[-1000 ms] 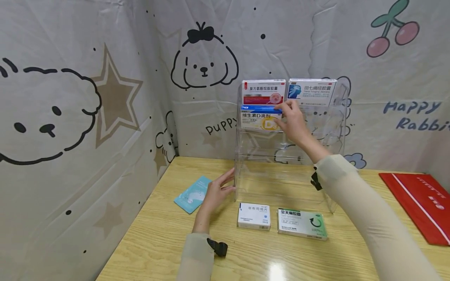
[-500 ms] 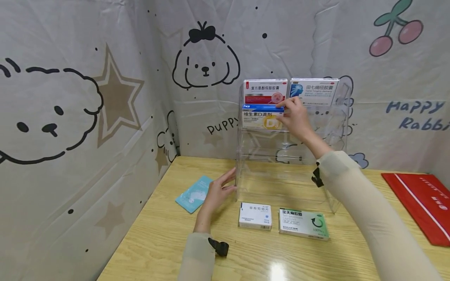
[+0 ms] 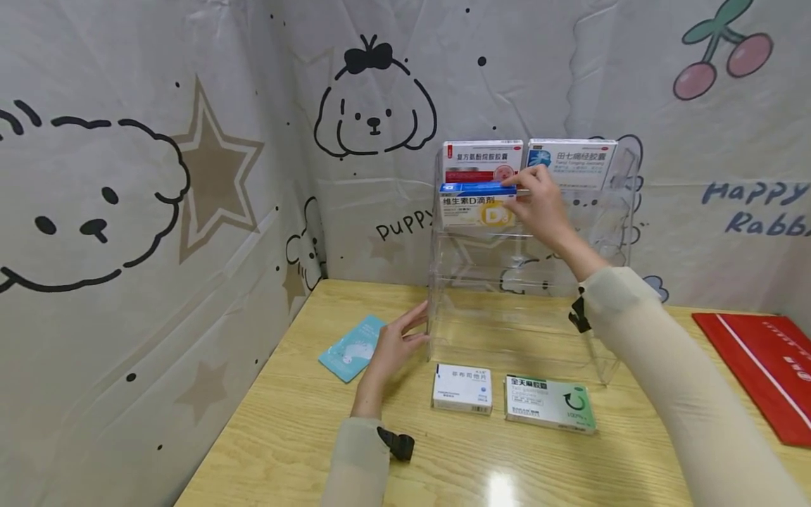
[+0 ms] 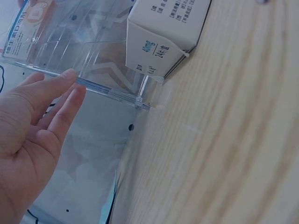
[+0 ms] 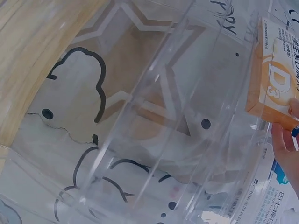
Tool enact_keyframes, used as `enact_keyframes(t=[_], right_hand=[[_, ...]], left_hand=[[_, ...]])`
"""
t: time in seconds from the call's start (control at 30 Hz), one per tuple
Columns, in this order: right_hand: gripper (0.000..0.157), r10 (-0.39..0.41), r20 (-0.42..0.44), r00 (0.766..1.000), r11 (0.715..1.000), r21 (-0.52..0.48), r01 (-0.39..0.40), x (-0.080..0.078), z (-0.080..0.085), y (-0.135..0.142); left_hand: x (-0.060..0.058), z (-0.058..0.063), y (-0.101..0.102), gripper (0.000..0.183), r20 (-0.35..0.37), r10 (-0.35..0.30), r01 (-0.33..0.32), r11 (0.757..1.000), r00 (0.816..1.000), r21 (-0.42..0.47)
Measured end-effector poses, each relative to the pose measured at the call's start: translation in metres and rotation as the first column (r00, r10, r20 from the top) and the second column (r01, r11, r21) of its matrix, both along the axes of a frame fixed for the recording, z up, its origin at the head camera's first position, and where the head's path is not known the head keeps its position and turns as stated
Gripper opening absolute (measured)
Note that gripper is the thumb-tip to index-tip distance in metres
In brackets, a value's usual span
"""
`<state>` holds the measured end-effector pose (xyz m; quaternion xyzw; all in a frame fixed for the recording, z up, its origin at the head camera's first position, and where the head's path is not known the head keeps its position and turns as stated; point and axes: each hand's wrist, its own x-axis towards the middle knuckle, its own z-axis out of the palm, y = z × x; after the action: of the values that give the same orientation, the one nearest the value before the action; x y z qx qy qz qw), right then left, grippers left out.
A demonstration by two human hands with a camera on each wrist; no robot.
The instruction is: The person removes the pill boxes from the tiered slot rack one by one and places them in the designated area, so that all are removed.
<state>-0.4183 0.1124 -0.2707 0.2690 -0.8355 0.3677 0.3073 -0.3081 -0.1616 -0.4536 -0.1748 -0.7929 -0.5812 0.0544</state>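
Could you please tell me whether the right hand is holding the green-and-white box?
No, the right hand pinches the blue-topped box, while the green-and-white box lies on the table.

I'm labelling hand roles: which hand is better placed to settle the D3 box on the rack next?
Probably the right hand: it pinches the D3 box high on the rack, while the left hand is low, at the rack's side edge.

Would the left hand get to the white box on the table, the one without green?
Probably yes. The left hand is by the clear rack, and the white box lies close by, with nothing seen between hand and box.
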Motion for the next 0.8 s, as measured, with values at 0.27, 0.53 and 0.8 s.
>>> enact_keyframes(t=[0.27,0.53,0.8], right_hand=[[0.027,-0.002,-0.023,1.000,1.000,0.020,0.002,0.002,0.011,0.009],[0.026,-0.010,-0.039,0.999,1.000,-0.003,0.010,0.010,0.013,0.016],[0.025,-0.064,-0.138,0.988,0.995,-0.084,0.053,0.018,0.014,0.024]], left_hand=[[-0.002,0.000,0.001,0.067,0.004,-0.005,0.005,1.000,1.000,0.005],[-0.002,-0.003,0.001,0.066,-0.016,-0.011,0.011,1.000,1.000,0.025],[-0.002,-0.003,0.000,0.066,-0.016,-0.010,0.010,1.000,1.000,0.022]])
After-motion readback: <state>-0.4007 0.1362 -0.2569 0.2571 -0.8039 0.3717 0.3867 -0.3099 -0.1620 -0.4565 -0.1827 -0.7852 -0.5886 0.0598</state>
